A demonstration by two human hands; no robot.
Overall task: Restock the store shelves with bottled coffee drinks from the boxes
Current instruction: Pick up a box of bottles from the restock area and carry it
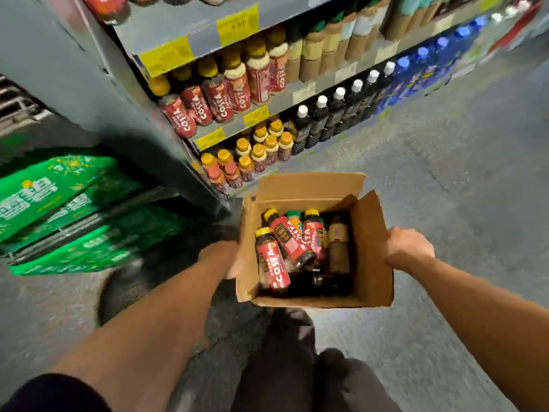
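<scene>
An open cardboard box (372,263) hangs above the floor between my hands. My left hand (230,260) holds its left wall, partly hidden behind the cardboard. My right hand (408,248) grips the right flap. Inside lie several red Costa coffee bottles (271,260) with yellow caps, plus a brown bottle (338,248). The shelf (267,111) ahead carries rows of the same red Costa bottles (214,99), and its bottom level has more of them (255,156).
Green drink cases (68,209) are stacked on the floor at the left, beside the shelf's grey end panel. Black bottles with white caps (323,114) and blue bottles (421,66) stand further right on the shelf. My dark trouser legs (294,361) are below the box.
</scene>
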